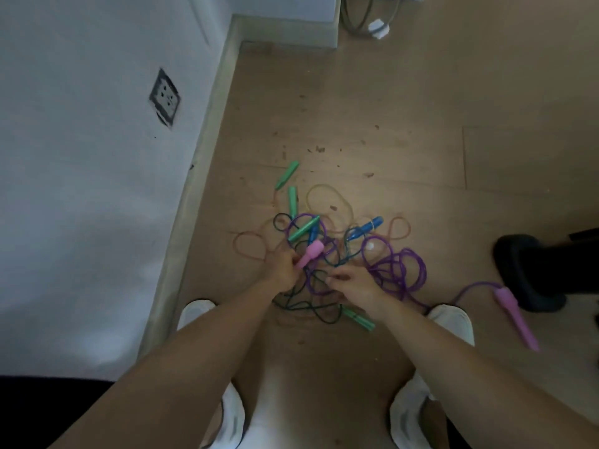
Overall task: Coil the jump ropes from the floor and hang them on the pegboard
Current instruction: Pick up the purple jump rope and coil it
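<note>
A wall socket (164, 97) sits far left. On the wooden floor (405, 124) between the person's feet lies the tangle of jump ropes (311, 228). At its near left edge, the left hand (281, 270) grips a pink handle (310, 253), which sticks out past the curled fingers toward the far side. Just right of it, the right hand (355, 285) pinches the purple rope (398, 267). The rope's loops spread right of that hand and trail to a second pink handle (515, 315) on the floor.

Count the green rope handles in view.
4 green handles: two farthest away, one central, one nearest the camera. The tangle may hide more.
</note>
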Demonstrator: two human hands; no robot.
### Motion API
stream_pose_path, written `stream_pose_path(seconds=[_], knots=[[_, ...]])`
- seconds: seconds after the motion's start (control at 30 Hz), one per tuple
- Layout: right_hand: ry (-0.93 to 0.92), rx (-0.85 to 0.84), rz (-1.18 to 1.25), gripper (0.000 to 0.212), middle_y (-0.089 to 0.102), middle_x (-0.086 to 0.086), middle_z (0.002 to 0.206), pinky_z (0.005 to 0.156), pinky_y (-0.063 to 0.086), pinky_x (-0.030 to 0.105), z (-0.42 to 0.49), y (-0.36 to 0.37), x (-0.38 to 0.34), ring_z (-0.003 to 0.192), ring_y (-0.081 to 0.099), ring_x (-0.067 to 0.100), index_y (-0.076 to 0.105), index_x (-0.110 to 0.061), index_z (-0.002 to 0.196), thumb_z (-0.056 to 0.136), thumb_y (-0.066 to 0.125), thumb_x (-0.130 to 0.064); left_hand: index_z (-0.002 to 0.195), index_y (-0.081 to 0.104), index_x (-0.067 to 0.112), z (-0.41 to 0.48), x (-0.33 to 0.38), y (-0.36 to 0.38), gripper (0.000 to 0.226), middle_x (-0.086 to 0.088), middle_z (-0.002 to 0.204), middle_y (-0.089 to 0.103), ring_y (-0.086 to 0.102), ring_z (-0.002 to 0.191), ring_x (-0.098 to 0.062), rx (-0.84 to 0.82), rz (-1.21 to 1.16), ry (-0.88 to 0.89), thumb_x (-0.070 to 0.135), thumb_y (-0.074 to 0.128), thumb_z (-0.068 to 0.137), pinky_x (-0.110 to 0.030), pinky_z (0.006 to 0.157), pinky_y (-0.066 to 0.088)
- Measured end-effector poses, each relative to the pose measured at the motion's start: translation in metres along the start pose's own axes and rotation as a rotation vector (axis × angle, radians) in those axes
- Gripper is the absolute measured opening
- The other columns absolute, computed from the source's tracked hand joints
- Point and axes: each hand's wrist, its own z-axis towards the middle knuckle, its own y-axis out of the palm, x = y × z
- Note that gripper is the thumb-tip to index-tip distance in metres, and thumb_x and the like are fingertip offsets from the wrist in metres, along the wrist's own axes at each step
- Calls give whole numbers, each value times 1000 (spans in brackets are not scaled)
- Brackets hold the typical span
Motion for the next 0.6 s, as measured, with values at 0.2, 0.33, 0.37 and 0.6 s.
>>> stream_pose_path(seconds=[0.2,0.33,0.37,0.6], knots=[[130,18,408,18,71,4,91,71,51,32,0,6,-18,79,63,19,68,-17,104,92,67,-31,114,67,6,-29,16,-11,21,-9,102,69,65,86,-17,-437,-653,-137,4,66,93,-24,71,57],[73,75,368,9,69,4,86,72,47,31,-8,-7,-36,81,62,17,67,-14,96,89,69,-19,108,70,5,-48,30,-17,20,-10,99,69,65,91,-20,-547,-647,-44,1,70,89,-25,76,57],[55,93,320,5,66,6,81,68,46,29,-12,-11,-40,77,61,18,66,-12,91,87,69,-11,104,71,8,-53,35,-22,17,-9,97,69,64,89,-20,-566,-634,-24,0,71,88,-25,76,57],[-88,88,55,28,53,12,57,44,41,21,-58,-52,-95,42,51,15,62,-7,67,73,48,16,77,69,12,-62,70,-80,19,-8,74,67,61,57,-9,-126,-559,10,-4,67,87,-16,55,50]])
